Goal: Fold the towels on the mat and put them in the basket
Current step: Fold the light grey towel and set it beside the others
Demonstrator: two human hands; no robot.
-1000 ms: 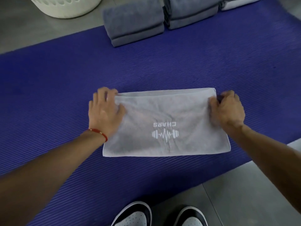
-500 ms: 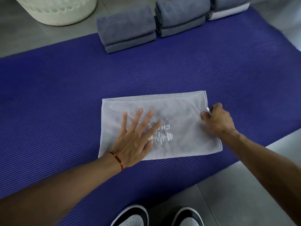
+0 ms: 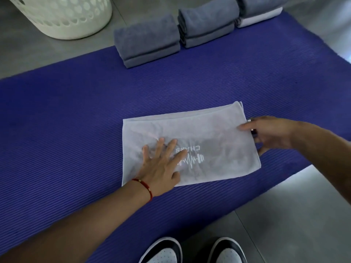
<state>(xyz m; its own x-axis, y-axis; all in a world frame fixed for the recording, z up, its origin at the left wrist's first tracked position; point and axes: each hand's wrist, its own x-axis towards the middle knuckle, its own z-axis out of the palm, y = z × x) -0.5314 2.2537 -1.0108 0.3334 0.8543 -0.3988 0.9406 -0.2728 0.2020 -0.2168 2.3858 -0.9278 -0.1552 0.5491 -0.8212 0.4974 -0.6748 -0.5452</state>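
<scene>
A pale grey towel (image 3: pixel 207 137), folded to a rectangle, lies flat on the blue mat (image 3: pixel 76 114), near the mat's front edge. Its long axis runs left to right and tilts slightly, the right end lying farther from the person. The printed logo (image 3: pixel 191 155) reads upside down from the person's side. The left hand (image 3: pixel 161 164), fingers straight and spread, presses flat on the towel's left half, covering part of the logo. The right hand (image 3: pixel 269 134) is at the towel's right short edge, index finger straight on top and thumb below the edge; the other fingers are blurred, so a pinch cannot be confirmed. Compared with half a second ago, the right hand's fingers have uncurled. Three stacks of folded towels (image 3: pixel 148 40) sit along the mat's far edge. A white basket (image 3: pixel 62 18) stands on the floor beyond the mat's far left.
</scene>
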